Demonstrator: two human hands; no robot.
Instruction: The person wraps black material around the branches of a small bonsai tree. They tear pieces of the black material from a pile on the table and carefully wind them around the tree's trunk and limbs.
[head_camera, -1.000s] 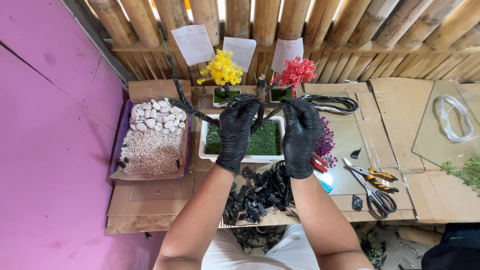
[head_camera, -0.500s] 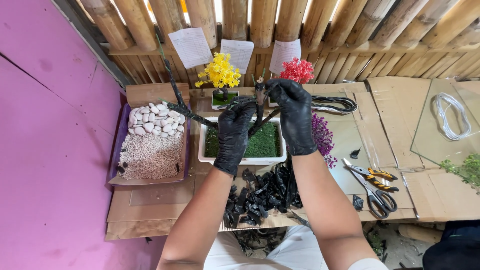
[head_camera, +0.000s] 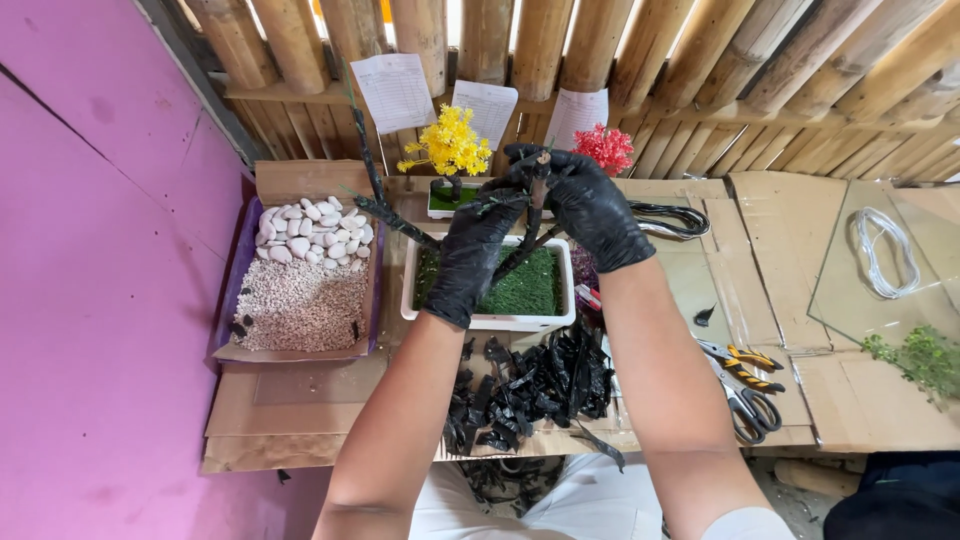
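Spreading across the lower half of the frame, the cardboard-covered surface (head_camera: 300, 400) carries everything, and its loose sheets could slide if an elbow leans on them. At centre sits the white rectangular planter tray lined with green artificial turf (head_camera: 520, 290), out of which rises the dark tape-wrapped branching artificial tree trunk (head_camera: 400, 222), one long limb reaching toward the upper left. The left hand in a black glove (head_camera: 472, 255) is closed around the trunk low down, just above the turf; the right hand in a black glove (head_camera: 590, 205) is higher, its fingers (head_camera: 548, 165) curled tightly round an upright branch near the centre top. My judgement is that twisting the upper branch against the lower grip could snap a joint or peel the wrapping, and any sideways pull could tip the light tray. The long left limb hangs over the purple-edged cardboard box of white pebbles and pale gravel (head_camera: 300, 290) and could sweep stones out. Behind the hands, the small yellow artificial flower tree (head_camera: 450, 145) and the red one (head_camera: 605, 148) stand close enough to be knocked. The heap of black tape scraps (head_camera: 530, 385) near the wrists could snag, and the yellow-handled pliers (head_camera: 742, 360) lie near the right forearm.
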